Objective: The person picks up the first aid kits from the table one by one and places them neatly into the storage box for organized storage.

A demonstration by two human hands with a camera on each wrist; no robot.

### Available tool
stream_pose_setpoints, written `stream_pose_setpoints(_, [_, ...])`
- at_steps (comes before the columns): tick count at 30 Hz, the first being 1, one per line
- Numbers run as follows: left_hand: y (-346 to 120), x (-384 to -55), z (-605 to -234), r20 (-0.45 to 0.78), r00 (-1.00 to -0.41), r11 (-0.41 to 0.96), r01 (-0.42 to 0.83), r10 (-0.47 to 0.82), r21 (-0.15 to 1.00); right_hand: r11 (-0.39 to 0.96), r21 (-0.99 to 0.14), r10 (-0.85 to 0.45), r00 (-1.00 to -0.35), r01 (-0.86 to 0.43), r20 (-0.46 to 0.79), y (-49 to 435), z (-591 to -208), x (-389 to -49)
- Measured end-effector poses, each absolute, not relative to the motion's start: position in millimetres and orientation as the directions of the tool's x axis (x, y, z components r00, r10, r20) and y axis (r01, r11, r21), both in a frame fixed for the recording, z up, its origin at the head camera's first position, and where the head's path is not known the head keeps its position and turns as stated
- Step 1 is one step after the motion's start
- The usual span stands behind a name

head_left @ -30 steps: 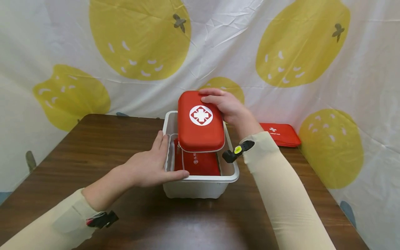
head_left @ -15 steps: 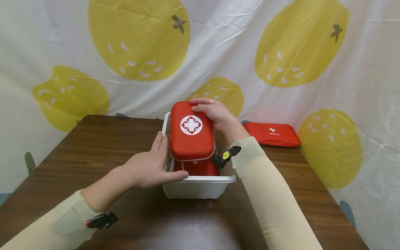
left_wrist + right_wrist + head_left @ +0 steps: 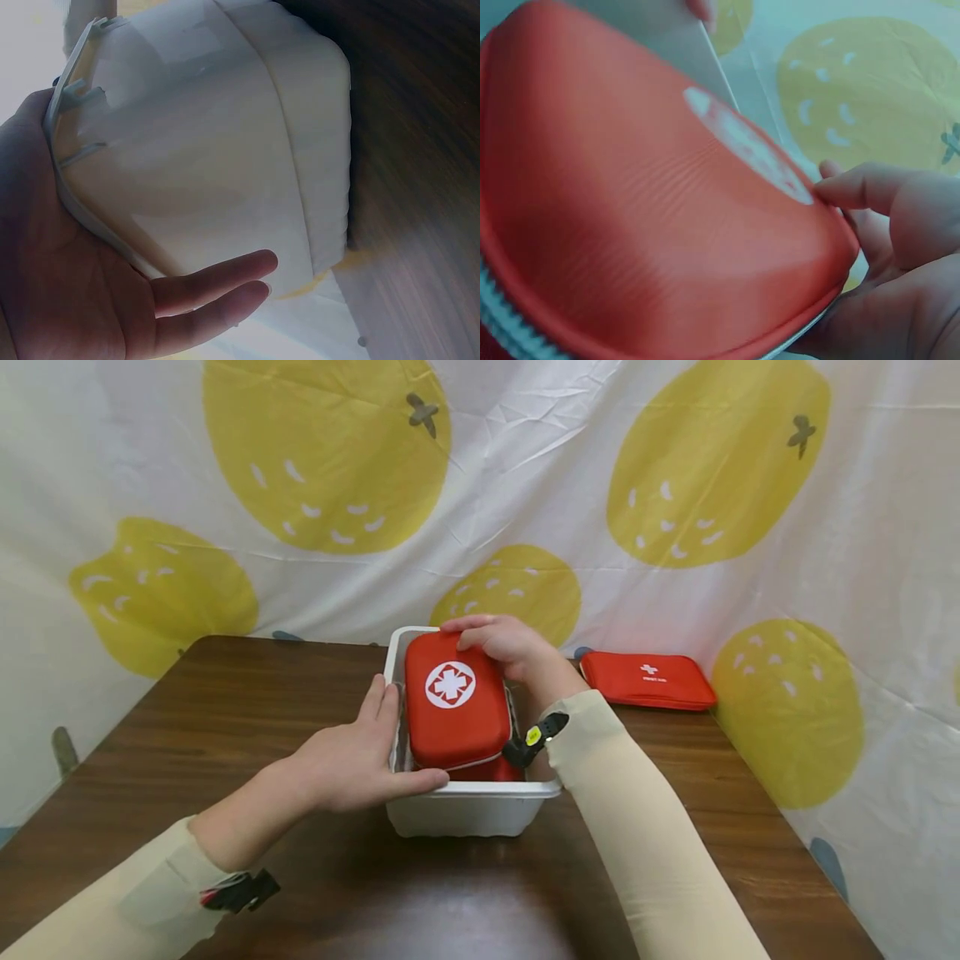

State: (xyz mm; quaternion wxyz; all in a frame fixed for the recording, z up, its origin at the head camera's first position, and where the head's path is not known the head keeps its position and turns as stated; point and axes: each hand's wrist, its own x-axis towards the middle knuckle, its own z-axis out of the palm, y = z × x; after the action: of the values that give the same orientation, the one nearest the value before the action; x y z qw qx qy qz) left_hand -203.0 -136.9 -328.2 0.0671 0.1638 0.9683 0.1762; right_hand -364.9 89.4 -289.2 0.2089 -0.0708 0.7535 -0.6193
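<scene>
A hard red first-aid case point(image 3: 465, 731) with a white cross emblem leans inside the white plastic bin point(image 3: 465, 815), its far end raised. My right hand point(image 3: 510, 647) grips the case by its far right edge; in the right wrist view, the fingers point(image 3: 866, 187) bend around its end, with the zipper along the near side. My left hand point(image 3: 341, 768) rests at the bin's near left corner, thumb along the front rim. In the left wrist view its straight fingers point(image 3: 217, 281) lie beside the outer wall. Under the case, another red item point(image 3: 498, 770) shows only partly.
At the back right of the dark wooden table point(image 3: 300, 710) lies a flat red first-aid pouch point(image 3: 648, 680). A white curtain point(image 3: 495, 468) printed with yellow lemons hangs behind and to the right.
My right hand has lowered the first-aid case into the bin, moving it down and slightly left, covering more of the red item beneath. The left hand has stayed at the rim.
</scene>
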Motion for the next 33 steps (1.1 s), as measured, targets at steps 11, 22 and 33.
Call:
stream_pose_setpoints(11, [-136.6,-203.4,-328.7,-0.051,-0.940,0.885,0.298,0.337,0.358,0.410,-0.904,-0.409,-0.863,0.118,-0.298,90.9,-294.6,-364.6])
stream_pose_setpoints(22, [-136.4,-204.3,-328.2,-0.070,-0.940,0.885,0.288,0.335,0.365,0.592,-0.802,-0.370,-0.857,0.079,-0.358,91.1,-293.5,-359.9])
stream_pose_setpoints(33, [-135.9,-203.7,-327.2,-0.073,-0.939,0.883,0.286,0.335,0.371,0.506,-0.861,-0.347,-0.903,0.048,-0.255,93.2,-292.1,-362.3])
